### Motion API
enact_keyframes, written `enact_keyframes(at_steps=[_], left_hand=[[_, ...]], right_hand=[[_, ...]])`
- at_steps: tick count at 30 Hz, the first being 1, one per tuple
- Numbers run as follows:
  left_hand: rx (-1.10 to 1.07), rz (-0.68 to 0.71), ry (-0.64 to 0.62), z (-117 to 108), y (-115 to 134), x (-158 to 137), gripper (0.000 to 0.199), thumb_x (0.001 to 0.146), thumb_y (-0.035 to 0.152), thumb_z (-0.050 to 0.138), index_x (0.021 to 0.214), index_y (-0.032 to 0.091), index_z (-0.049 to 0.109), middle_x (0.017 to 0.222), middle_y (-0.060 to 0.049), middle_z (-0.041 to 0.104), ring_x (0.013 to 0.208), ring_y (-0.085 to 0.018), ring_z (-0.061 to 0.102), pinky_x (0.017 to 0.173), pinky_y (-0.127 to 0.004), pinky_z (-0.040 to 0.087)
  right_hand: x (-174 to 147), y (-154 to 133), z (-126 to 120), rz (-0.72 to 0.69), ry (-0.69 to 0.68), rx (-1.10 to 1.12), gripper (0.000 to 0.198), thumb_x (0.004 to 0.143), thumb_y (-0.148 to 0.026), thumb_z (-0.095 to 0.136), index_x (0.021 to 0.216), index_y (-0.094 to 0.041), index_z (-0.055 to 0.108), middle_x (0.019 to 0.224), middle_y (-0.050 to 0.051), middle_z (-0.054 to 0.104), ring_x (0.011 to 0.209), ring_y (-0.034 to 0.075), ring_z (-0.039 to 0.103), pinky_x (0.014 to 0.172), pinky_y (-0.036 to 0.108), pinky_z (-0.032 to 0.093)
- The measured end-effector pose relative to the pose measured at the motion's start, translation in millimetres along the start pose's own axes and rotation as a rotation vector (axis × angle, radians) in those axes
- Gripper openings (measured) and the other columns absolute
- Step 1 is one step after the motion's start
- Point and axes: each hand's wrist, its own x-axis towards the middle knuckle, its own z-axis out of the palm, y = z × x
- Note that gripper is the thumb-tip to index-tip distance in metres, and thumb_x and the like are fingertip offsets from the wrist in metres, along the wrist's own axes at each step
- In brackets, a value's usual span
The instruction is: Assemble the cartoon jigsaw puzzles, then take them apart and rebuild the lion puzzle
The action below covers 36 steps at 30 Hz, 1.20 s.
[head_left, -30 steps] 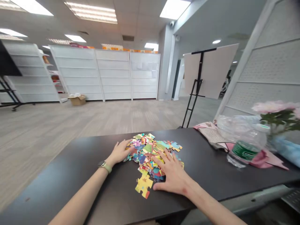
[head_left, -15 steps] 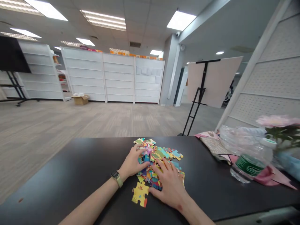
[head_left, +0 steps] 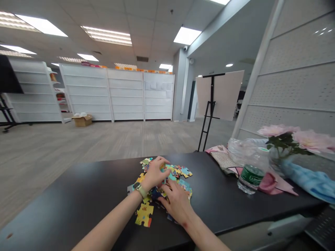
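Note:
A loose heap of colourful jigsaw puzzle pieces [head_left: 185,171] lies on the black table, several of them overlapping. My left hand [head_left: 155,175] reaches over the top of the heap, its fingers curved and its thumb apart, with pieces beneath the palm. Lower and to the right, my right hand [head_left: 176,201] rests against the heap. Its fingers bend into the pieces and its thumb points left, apart from them. Both hands hide part of the heap. Near my left wrist, a yellow puzzle piece [head_left: 144,214] lies flat at the heap's near edge.
A water bottle [head_left: 251,176] with a green label stands on the right of the table [head_left: 86,195]. Around it are a pink cloth [head_left: 272,184], clear plastic wrapping [head_left: 237,150], pink flowers [head_left: 309,137] and a blue cloth [head_left: 309,179]. A pegboard panel [head_left: 295,90] rises behind.
My left hand has moved over the heap and its fingers have curled. My right hand's fingers have bent in closer to it. Pieces have shifted, some spreading left. The view has turned right.

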Motion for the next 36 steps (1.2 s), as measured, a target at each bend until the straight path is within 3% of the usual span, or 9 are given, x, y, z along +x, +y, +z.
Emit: enact_keyframes(at_steps=[3, 7, 12, 16, 19, 21, 23, 27, 36], left_hand=[[0.024, 0.017, -0.107, 23.4, 4.1, 0.1, 0.023, 0.089, 0.033, 0.060, 0.108, 0.024, 0.069, 0.108, -0.006, 0.070, 0.103, -0.024, 0.065, 0.095, -0.037, 0.050], [0.085, 0.025, -0.231, 41.0, -5.3, -0.4, 0.029, 0.094, 0.043, 0.055, 0.114, 0.026, 0.069, 0.112, -0.006, 0.073, 0.110, -0.026, 0.064, 0.100, -0.039, 0.046], [0.191, -0.091, -0.235, 19.1, -50.9, 22.6, 0.041, 0.100, 0.046, 0.039, 0.122, 0.024, 0.066, 0.125, -0.007, 0.069, 0.119, -0.024, 0.060, 0.105, -0.037, 0.042], [0.324, -0.286, -0.242, -8.3, -105.6, 46.9, 0.066, 0.088, 0.062, 0.052, 0.138, 0.020, 0.054, 0.145, -0.016, 0.055, 0.134, -0.037, 0.048, 0.107, -0.047, 0.039], [0.384, -0.373, -0.329, -7.7, -132.4, 61.5, 0.092, 0.079, 0.076, 0.053, 0.151, 0.021, 0.039, 0.149, -0.020, 0.050, 0.134, -0.044, 0.047, 0.103, -0.056, 0.039], [0.404, -0.377, -0.392, 2.7, -140.0, 67.3, 0.097, 0.075, 0.078, 0.056, 0.153, 0.025, 0.035, 0.145, -0.019, 0.054, 0.129, -0.046, 0.051, 0.100, -0.060, 0.039], [0.424, -0.352, -0.426, 14.8, -141.9, 68.0, 0.091, 0.074, 0.076, 0.060, 0.150, 0.029, 0.041, 0.144, -0.018, 0.055, 0.128, -0.048, 0.050, 0.100, -0.064, 0.036], [0.449, -0.266, -0.414, 22.9, -138.9, 53.8, 0.057, 0.088, 0.059, 0.052, 0.137, 0.031, 0.057, 0.148, -0.015, 0.050, 0.133, -0.046, 0.041, 0.101, -0.068, 0.031], [0.347, -0.113, -0.314, -20.1, -133.2, 15.8, 0.037, 0.080, 0.038, 0.065, 0.114, 0.024, 0.067, 0.115, -0.009, 0.066, 0.111, -0.029, 0.057, 0.098, -0.039, 0.046]], right_hand=[[-15.1, 10.1, -6.5, -0.006, -0.012, -0.049, 0.050, 0.088, -0.022, 0.063, 0.136, -0.028, 0.051, 0.133, 0.011, 0.059, 0.120, 0.031, 0.057, 0.101, 0.049, 0.048], [-31.4, 26.1, -21.7, 0.055, -0.102, -0.036, 0.042, 0.090, -0.027, 0.058, 0.132, -0.027, 0.055, 0.139, 0.010, 0.056, 0.130, 0.031, 0.050, 0.110, 0.051, 0.039], [-37.5, 38.0, -31.2, 0.103, -0.119, 0.070, 0.061, 0.081, -0.035, 0.065, 0.140, -0.026, 0.049, 0.146, 0.012, 0.047, 0.137, 0.034, 0.042, 0.113, 0.051, 0.034], [-34.2, 38.3, -27.8, 0.129, -0.183, 0.086, 0.082, 0.074, -0.044, 0.073, 0.149, -0.032, 0.041, 0.157, 0.012, 0.037, 0.144, 0.039, 0.032, 0.115, 0.057, 0.030], [-29.8, 37.1, -24.8, 0.116, -0.271, 0.070, 0.100, 0.066, -0.049, 0.081, 0.153, -0.040, 0.033, 0.164, 0.009, 0.024, 0.148, 0.043, 0.023, 0.114, 0.063, 0.027], [-27.7, 36.4, -24.3, 0.111, -0.292, 0.058, 0.101, 0.067, -0.048, 0.081, 0.154, -0.042, 0.031, 0.166, 0.007, 0.020, 0.149, 0.044, 0.019, 0.115, 0.066, 0.024], [-26.6, 35.5, -24.9, 0.108, -0.304, 0.051, 0.098, 0.069, -0.047, 0.080, 0.154, -0.043, 0.031, 0.167, 0.006, 0.018, 0.150, 0.044, 0.017, 0.116, 0.067, 0.022], [-25.9, 32.8, -27.0, 0.113, -0.330, 0.042, 0.088, 0.075, -0.048, 0.075, 0.152, -0.042, 0.035, 0.167, 0.005, 0.017, 0.151, 0.041, 0.017, 0.118, 0.066, 0.018], [-26.0, 29.5, -27.0, 0.101, -0.318, 0.021, 0.077, 0.080, -0.044, 0.070, 0.150, -0.041, 0.039, 0.165, 0.004, 0.024, 0.150, 0.036, 0.021, 0.119, 0.065, 0.015]])
